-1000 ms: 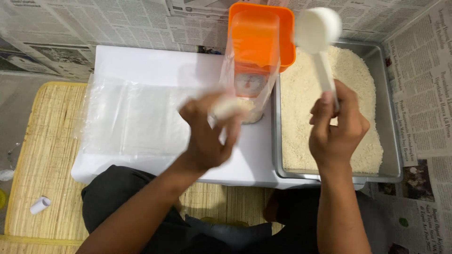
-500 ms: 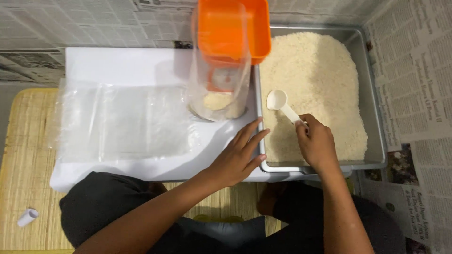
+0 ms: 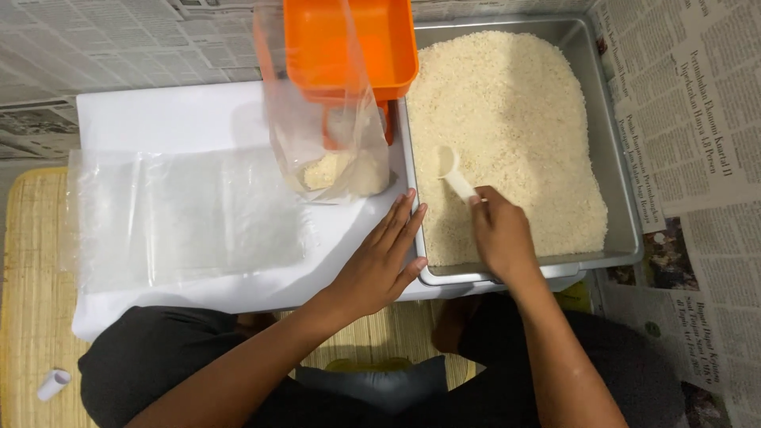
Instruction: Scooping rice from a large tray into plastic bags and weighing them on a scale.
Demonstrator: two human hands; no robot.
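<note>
Right hand (image 3: 501, 238) grips a white scoop (image 3: 453, 173) by its handle, its bowl dipped into rice (image 3: 515, 127) filling a grey metal tray (image 3: 618, 190). Left hand (image 3: 380, 261) lies flat and open, empty, on the white table (image 3: 158, 119), fingertips against the tray's edge, near a clear bag (image 3: 333, 150) under an orange funnel (image 3: 349, 47).

The right hand (image 3: 501, 238) grips a white scoop (image 3: 453, 173) dug into rice (image 3: 515, 119) in a metal tray (image 3: 622, 198). The left hand (image 3: 380, 261) rests flat on the white table (image 3: 174, 119) beside a rice-filled plastic bag (image 3: 337, 162).
</note>
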